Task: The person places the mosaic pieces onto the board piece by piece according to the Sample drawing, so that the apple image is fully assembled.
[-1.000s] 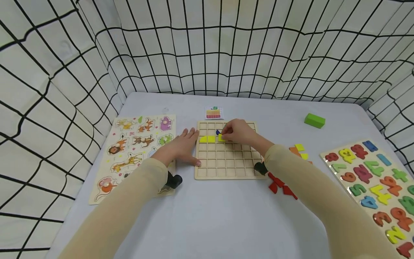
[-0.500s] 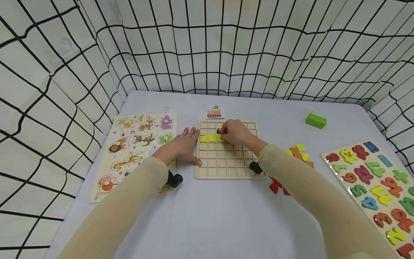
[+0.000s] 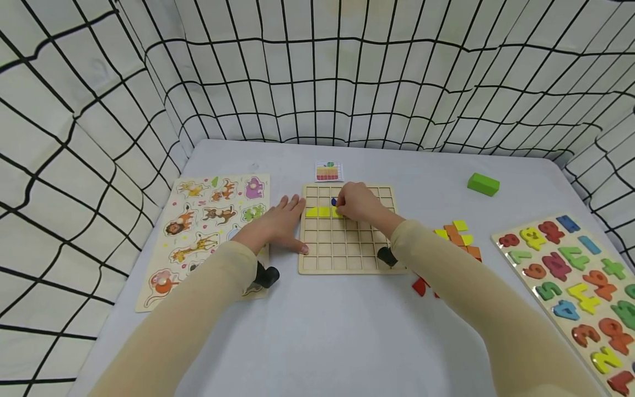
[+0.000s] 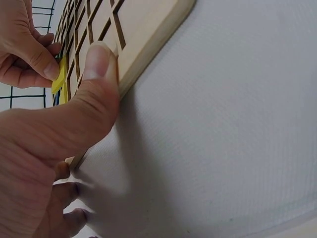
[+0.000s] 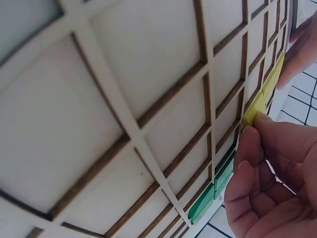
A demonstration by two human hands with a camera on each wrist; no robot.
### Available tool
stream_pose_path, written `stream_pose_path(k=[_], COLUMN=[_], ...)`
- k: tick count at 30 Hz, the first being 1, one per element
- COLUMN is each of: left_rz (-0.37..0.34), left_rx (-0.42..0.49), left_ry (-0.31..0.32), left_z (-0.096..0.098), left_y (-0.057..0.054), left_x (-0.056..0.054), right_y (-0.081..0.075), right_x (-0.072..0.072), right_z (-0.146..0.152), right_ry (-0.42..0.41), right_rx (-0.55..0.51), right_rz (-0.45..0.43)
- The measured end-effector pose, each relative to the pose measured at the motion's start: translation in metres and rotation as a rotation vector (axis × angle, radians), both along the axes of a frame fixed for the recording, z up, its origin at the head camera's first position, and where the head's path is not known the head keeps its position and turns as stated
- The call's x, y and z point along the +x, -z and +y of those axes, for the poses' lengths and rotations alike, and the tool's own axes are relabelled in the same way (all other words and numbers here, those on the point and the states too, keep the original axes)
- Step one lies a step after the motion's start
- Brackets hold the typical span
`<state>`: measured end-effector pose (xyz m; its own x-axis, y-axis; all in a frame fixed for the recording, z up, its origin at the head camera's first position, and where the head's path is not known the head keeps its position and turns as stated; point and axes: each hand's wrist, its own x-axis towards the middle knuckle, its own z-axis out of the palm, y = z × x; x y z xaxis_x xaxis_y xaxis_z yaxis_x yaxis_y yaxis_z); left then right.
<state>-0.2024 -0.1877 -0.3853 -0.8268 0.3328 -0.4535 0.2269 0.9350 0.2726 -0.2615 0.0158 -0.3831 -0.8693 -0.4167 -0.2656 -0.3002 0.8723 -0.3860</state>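
Note:
A light wooden grid board (image 3: 347,256) lies on the table. My right hand (image 3: 362,202) pinches a yellow tile (image 5: 256,110) between thumb and fingertips, low over a cell in the board's upper part. Left of it, yellow tiles (image 3: 318,212) fill cells of the same row. A small dark-blue piece (image 3: 334,202) shows just above that row. Green pieces (image 5: 213,191) sit in cells near the right hand in the right wrist view. My left hand (image 3: 275,225) rests at the board's left edge, fingers spread straight, the thumb (image 4: 96,67) pressing its rim.
Behind the board lies a small picture card (image 3: 329,171). An animal puzzle (image 3: 163,248) is at left, a number puzzle (image 3: 541,275) at right. Orange tiles (image 3: 453,234), red pieces (image 3: 419,286) and a green block (image 3: 483,184) lie on the right side. Black netting (image 3: 337,82) surrounds the table.
My right hand has come slightly left and lower with the yellow tile, bringing it into line with the yellow row. The left hand stays in place.

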Motion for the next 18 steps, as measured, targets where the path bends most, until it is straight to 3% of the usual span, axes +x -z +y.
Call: stream_pose_path(k=[18], left_rz=[-0.005], left_rx=[0.001], left_ry=[-0.011], left_z=[0.0008], left_y=[0.0009], left_x=[-0.0003], right_y=[-0.0004], right_x=[0.0069], right_z=[-0.0020], right_ry=[0.011], right_rx=[0.056], right_rz=[0.056])
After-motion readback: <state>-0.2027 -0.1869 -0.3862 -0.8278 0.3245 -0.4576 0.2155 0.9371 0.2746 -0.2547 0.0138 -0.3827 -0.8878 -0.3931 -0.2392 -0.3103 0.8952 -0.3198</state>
